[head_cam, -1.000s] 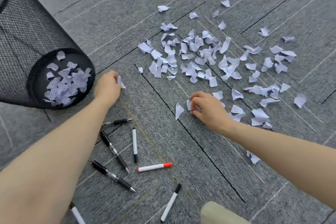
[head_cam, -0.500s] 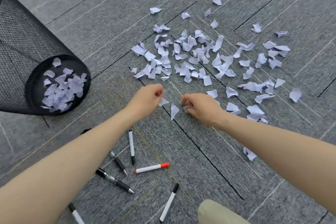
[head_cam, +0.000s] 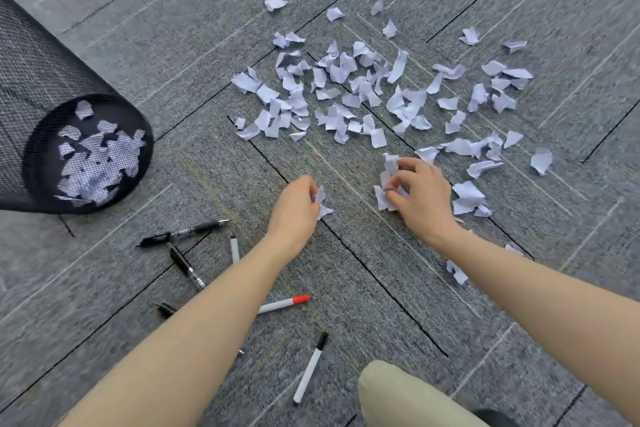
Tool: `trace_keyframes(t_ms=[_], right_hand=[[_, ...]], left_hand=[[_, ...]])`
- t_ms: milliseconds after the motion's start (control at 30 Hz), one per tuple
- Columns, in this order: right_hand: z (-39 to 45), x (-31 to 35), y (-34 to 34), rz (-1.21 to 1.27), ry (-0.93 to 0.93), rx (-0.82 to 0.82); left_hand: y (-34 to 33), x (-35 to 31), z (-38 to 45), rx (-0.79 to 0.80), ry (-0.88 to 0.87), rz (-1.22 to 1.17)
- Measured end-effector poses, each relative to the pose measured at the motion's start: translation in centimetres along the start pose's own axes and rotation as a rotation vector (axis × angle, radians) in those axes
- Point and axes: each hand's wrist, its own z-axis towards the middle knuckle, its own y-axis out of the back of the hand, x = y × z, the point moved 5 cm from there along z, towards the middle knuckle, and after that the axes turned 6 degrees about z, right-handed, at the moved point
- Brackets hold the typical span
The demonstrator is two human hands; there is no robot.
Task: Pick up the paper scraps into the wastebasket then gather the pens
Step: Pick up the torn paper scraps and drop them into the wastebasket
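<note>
Many white paper scraps [head_cam: 349, 94] lie spread over the grey carpet ahead of me. My left hand [head_cam: 294, 208] rests on the floor, fingers pinched on a small scrap [head_cam: 320, 195], with another scrap just below it. My right hand [head_cam: 420, 196] grips a bunch of scraps [head_cam: 388, 177] at the near edge of the pile. The black mesh wastebasket [head_cam: 31, 80] stands at the left, with scraps showing through its mesh near the bottom. Several pens lie near my left forearm: black pens [head_cam: 183, 234], a red-capped marker [head_cam: 284, 304], a black-capped marker [head_cam: 310, 367].
My knee in beige trousers [head_cam: 408, 399] shows at the bottom edge. A few scraps [head_cam: 457, 274] lie partly under my right forearm. Dark seams cross the carpet tiles.
My left hand came from beside the wastebasket to the near edge of the pile and closed on a scrap. My right hand has gathered more scraps into its grip.
</note>
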Motion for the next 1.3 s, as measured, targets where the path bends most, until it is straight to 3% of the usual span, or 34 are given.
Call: trace_keyframes(t_ms=[133,333,600,767,933,1067,1300], right_hand=[[-0.4,-0.4,-0.2,0.023,0.025,0.003],[-0.9,0.0,0.0,0.166,0.014,0.029],[-3.4,-3.7,6.8,0.672,-0.218,-0.355],[-5.4,-8.3,7.1,0.485,-0.376,-0.225],[-4.9,-9.3,5.7,0.093,-0.296,-0.215],[-4.4,-9.1,5.5,0.085,-0.232,-0.233],[-4.0,-8.2,5.4,0.238,-0.226,-0.192]], left_hand=[[0.0,-0.2,-0.3,-0.041,-0.033,0.021],[-1.5,-2.9,-1.5,0.079,-0.098,-0.099],[-2.6,-8.1,-0.6,0.168,-0.202,-0.115],[-5.3,-9.2,-0.1,0.273,-0.22,-0.082],[-7.5,-10.5,-0.4,0.247,-0.235,0.019],[-7.2,-11.0,-0.6,0.051,-0.215,0.122],[-7.0,-11.0,0.5,-0.015,-0.218,0.086]])
